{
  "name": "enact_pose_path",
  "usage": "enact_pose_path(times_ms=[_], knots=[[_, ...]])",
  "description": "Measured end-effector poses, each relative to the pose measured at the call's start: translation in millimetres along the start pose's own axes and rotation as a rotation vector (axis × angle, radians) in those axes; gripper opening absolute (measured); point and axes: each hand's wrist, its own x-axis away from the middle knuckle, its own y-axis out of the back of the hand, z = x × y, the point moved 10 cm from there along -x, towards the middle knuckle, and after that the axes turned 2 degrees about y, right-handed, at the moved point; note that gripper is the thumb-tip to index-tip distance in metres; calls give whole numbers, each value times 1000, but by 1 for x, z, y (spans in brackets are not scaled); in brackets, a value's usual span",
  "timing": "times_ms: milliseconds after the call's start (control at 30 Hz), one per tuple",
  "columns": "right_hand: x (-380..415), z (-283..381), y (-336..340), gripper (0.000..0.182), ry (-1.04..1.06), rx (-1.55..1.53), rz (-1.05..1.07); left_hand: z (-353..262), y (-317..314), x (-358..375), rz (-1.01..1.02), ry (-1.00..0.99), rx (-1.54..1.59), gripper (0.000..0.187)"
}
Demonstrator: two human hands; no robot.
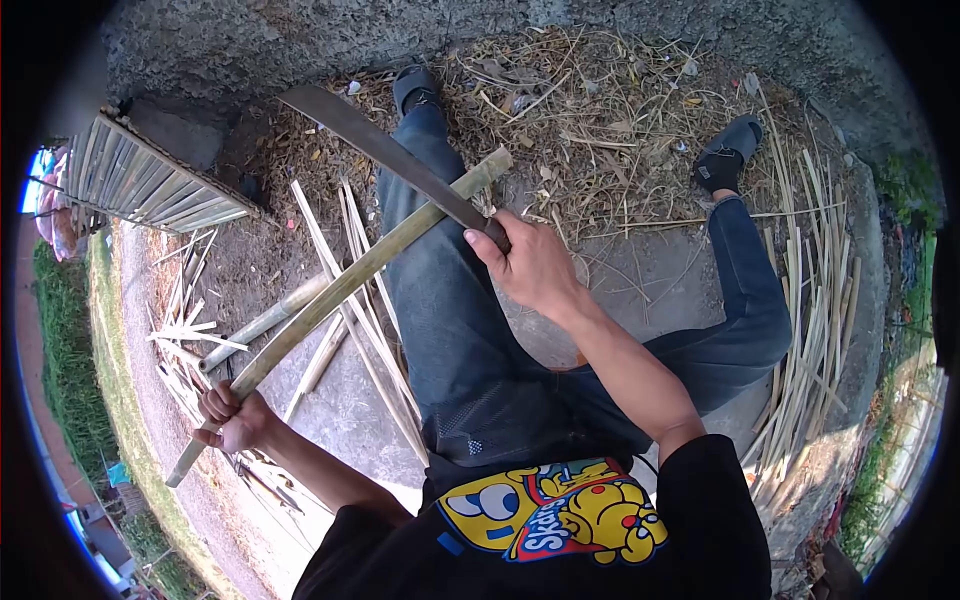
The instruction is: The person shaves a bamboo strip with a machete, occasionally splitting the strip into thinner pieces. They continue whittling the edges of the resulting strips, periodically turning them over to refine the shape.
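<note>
My right hand (527, 262) is wrapped round the handle of a machete (385, 152), whose long dark blade reaches up and to the left. The blade crosses over a split bamboo strip (345, 285) near the strip's upper end. Around the lower part of that strip my left hand (240, 418) is closed, and a short end sticks out below the fist. The strip runs slantwise over my left leg (425, 290). Beneath it, to the left, lies a round bamboo pole (262, 322) on the ground.
Cut bamboo strips (812, 300) are heaped along the right side, with more pieces (185, 325) at the left. A slatted bamboo panel (150, 172) leans at the upper left. Shavings and dry leaves (600, 140) cover the ground before a rough wall (480, 30).
</note>
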Motion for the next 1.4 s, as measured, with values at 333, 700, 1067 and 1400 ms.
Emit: enact_pose_path(times_ms=[333,700,1067,1400], knots=[[8,-298,140,63,-581,39,-451,-107,-2,-7,152,-117,4,41],[60,-131,54,34,-429,-786,-373,98,-39,-2,-151,97,190,44],[91,-72,27,31,-318,-903,-409,256,-184,38,147,246,-69,33],[70,45,39,45,-22,-471,-115,204,-161,64,41,-242,-693,38]])
